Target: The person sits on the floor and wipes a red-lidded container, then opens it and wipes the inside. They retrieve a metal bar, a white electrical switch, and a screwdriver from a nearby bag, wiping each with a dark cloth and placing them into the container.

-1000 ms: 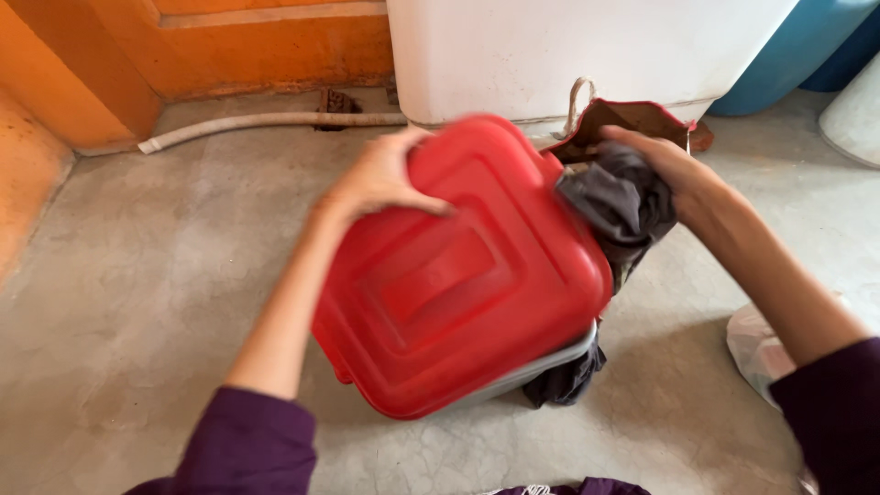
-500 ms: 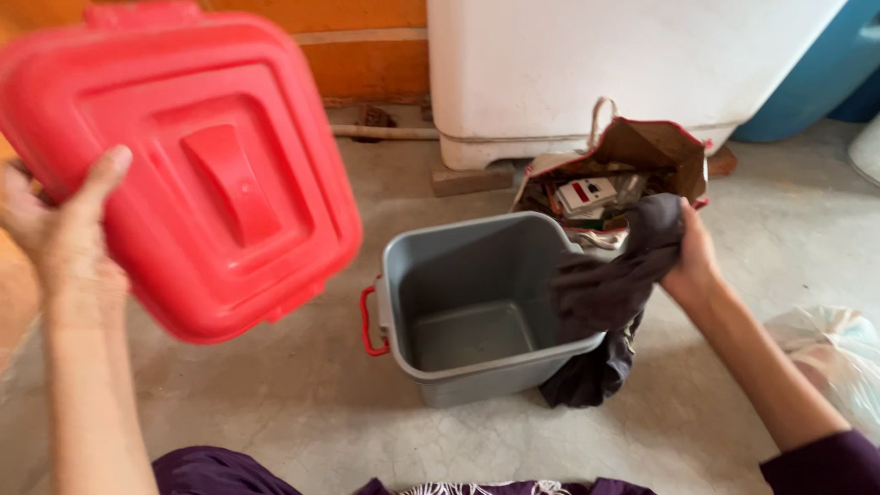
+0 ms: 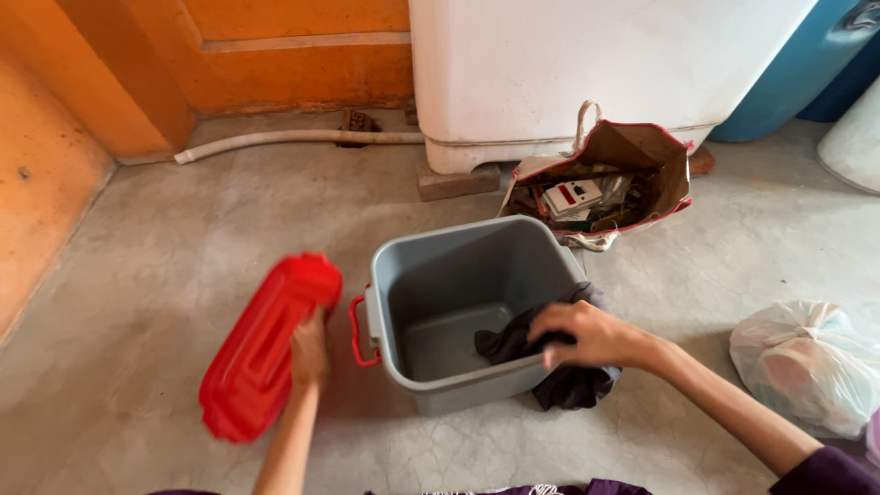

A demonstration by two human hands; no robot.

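A grey square bin (image 3: 429, 275) with a red side handle stands open on the concrete floor. My left hand (image 3: 310, 353) holds its red lid (image 3: 266, 344) on edge, low to the bin's left, near the floor. My right hand (image 3: 588, 335) grips a dark cloth (image 3: 559, 385) that drapes over the bin's front right rim, part inside, part hanging outside. The bin's floor shows bare beside the cloth.
Behind the bin stands a brown paper bag (image 3: 612, 183) with mixed items, against a white appliance (image 3: 587, 64). A tied white plastic bag (image 3: 807, 362) lies at the right. A white hose (image 3: 293, 139) runs along the orange wall (image 3: 46, 183). Blue barrel (image 3: 797, 73) at far right.
My left hand lifted the red lid off the bin and swung it down to the left, near the floor. My right hand lowered the dark cloth onto the bin's rim.
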